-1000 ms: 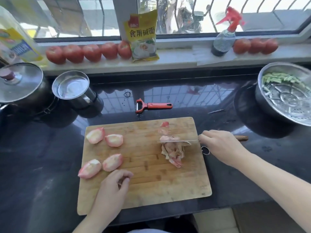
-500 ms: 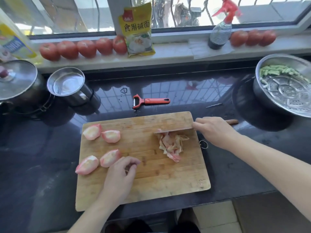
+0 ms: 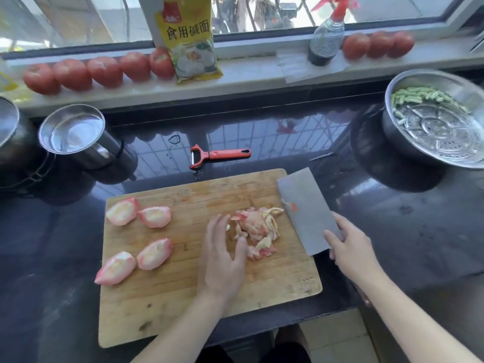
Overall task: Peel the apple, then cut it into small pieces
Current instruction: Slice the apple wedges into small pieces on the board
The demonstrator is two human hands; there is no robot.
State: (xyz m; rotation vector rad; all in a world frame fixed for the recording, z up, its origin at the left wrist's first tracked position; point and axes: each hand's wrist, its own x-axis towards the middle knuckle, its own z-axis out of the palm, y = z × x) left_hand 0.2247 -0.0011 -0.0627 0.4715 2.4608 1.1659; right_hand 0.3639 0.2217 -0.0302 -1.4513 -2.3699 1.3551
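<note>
While the left hand (image 3: 222,258) is laid flat on the cutting board (image 3: 183,305), its fingers are held straight and relaxed, with the fingertips touching the near-left edge of the peel pile (image 3: 258,229); nothing is gripped by it. The cleaver (image 3: 305,210) is held by the right hand (image 3: 351,247), fingers curled round the handle end, and its broad blade is tilted, face up, over the board's right edge, just beside the peels. Four peeled apple quarters (image 3: 154,217) are seen on the left half of the board, set in two pairs, one toward the far edge and one nearer the front, well apart from both hands. A red peeler (image 3: 217,155) is noted on the dark counter (image 3: 392,231) just beyond the board. Further out, a steel cup (image 3: 76,132) is recorded at the left, a steel steamer pot (image 3: 440,121) with green vegetable pieces at the right, and tomatoes (image 3: 104,70), a yellow packet (image 3: 190,40) and a spray bottle (image 3: 326,35) along the windowsill (image 3: 248,74)
</note>
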